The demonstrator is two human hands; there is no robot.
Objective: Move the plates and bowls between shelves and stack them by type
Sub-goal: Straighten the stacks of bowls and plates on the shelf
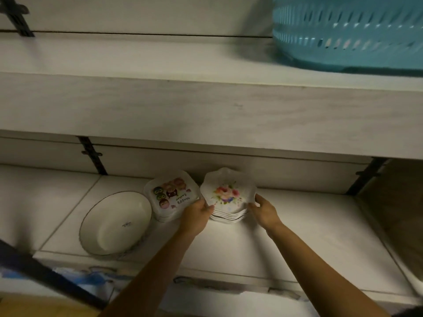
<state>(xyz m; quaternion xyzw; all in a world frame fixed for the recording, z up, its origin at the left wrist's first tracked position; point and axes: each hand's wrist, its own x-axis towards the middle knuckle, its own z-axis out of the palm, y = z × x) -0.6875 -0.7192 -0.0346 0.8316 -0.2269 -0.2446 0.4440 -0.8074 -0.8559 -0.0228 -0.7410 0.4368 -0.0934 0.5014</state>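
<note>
A stack of several white scalloped plates with a flower print (pixel 229 193) stands on the lower shelf (pixel 297 225). My left hand (pixel 196 216) grips its left edge and my right hand (pixel 263 210) grips its right edge. Touching the stack's left side is a short stack of square plates with a cartoon owl print (pixel 170 194). Further left lies a round white bowl with a dark rim (pixel 115 223), resting on another dish whose edge shows beneath it.
The upper shelf (pixel 206 106) overhangs the plates and carries a teal plastic basket (pixel 348 30) at its right end. Dark brackets (pixel 92 155) run up the back wall. A dark bar (pixel 45 271) crosses the lower left corner.
</note>
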